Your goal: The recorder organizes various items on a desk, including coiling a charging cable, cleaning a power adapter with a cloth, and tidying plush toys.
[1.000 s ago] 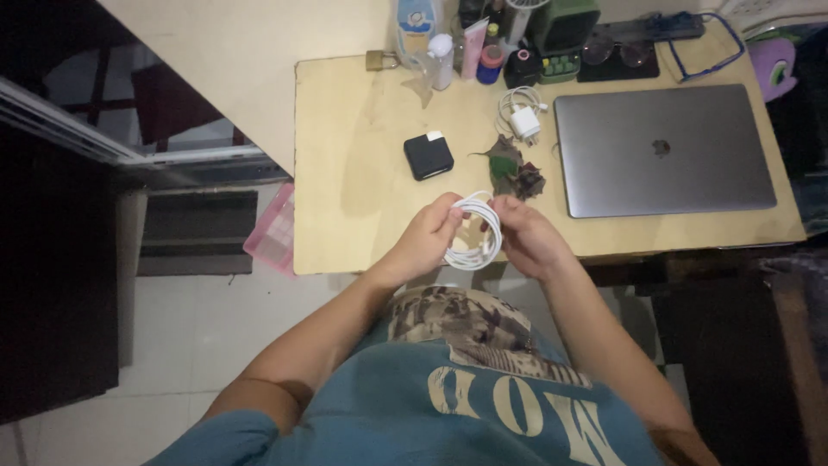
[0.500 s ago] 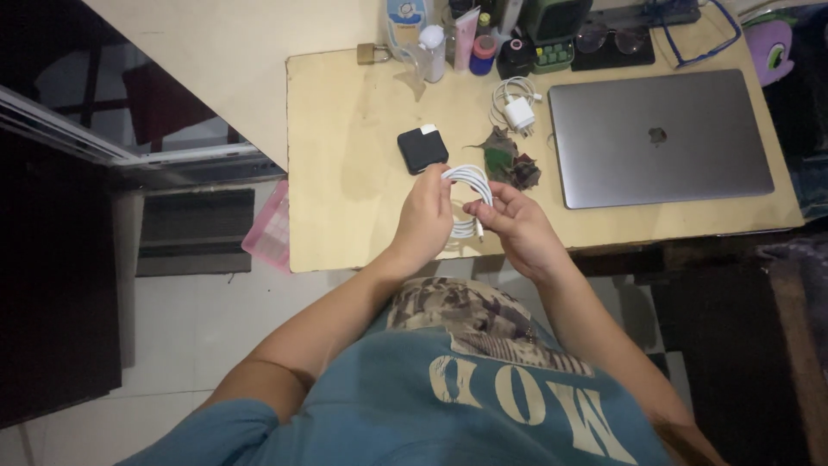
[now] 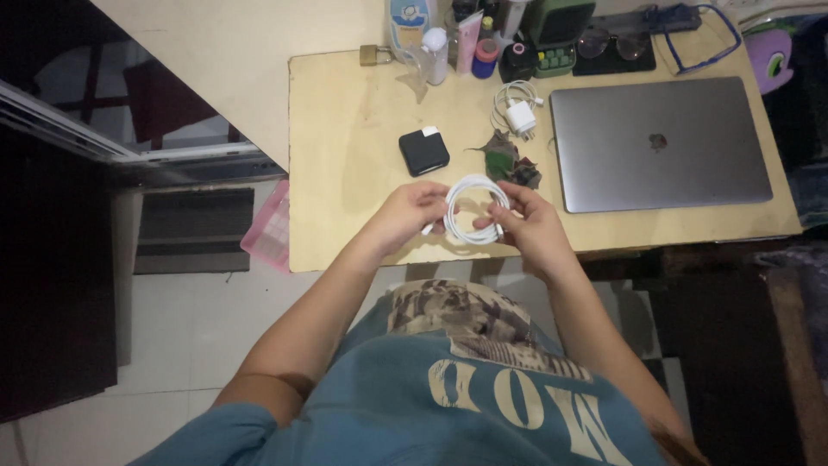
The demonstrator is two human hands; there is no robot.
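Note:
A coiled white cable [image 3: 472, 211] hangs in a round loop between both hands, just above the front edge of the pale wooden desk [image 3: 354, 129]. My left hand [image 3: 404, 214] pinches the coil's left side, where a short cable end sticks out. My right hand [image 3: 528, 223] grips the coil's right side with fingers curled over it. Both hands are close together, with the loop facing up at me.
On the desk lie a closed grey laptop [image 3: 660, 142], a black square pouch [image 3: 423, 152], a white charger with cable [image 3: 520, 114], dried leaves [image 3: 509, 162], bottles [image 3: 435, 52], a padlock [image 3: 373, 54] and glasses [image 3: 612, 41] at the back. A pink tray [image 3: 269, 229] sits left of the desk.
The coil went from held upright in my left hand to spread flat between both hands. My right hand has taken hold of its right side.

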